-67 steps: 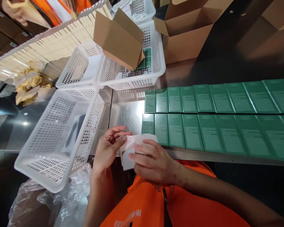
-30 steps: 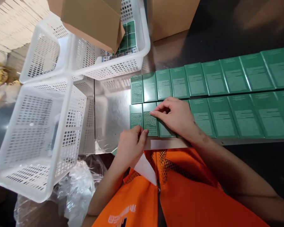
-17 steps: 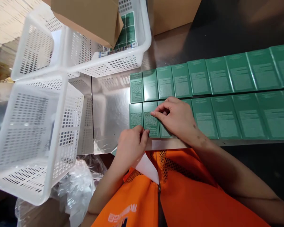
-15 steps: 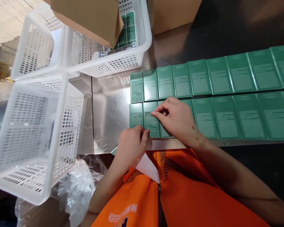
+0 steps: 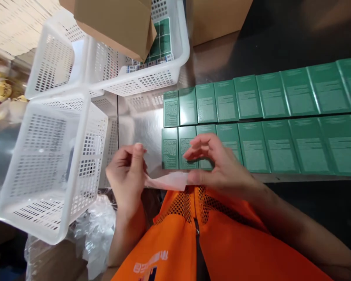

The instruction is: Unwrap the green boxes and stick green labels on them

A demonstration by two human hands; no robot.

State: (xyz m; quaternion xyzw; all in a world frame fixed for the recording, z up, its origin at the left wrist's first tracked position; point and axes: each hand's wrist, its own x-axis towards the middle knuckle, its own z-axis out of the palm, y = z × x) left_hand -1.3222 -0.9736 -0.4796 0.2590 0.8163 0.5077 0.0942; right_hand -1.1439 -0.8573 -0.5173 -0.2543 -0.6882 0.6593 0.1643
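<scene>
My left hand (image 5: pixel 127 175) pinches the left end of a white backing sheet (image 5: pixel 169 181) held flat just in front of the table edge. My right hand (image 5: pixel 219 166) holds the sheet's right end with the thumb, its fingers curled above it. Just beyond my hands, two rows of green boxes (image 5: pixel 251 121) lie flat side by side on the shiny metal table (image 5: pixel 140 128). The nearest boxes (image 5: pixel 170 148) are at the left end of the front row.
A white perforated basket (image 5: pixel 46 164) stands at the left, two more (image 5: pixel 163 78) behind it, one with green boxes under a tilted cardboard box (image 5: pixel 117 23). A larger carton (image 5: pixel 219 17) is at the back. Crumpled clear plastic (image 5: pixel 93 230) lies below the table edge.
Both hands have drawn back from the front-row green boxes toward me. The white sheet, which hung from my left hand, is now stretched between both hands.
</scene>
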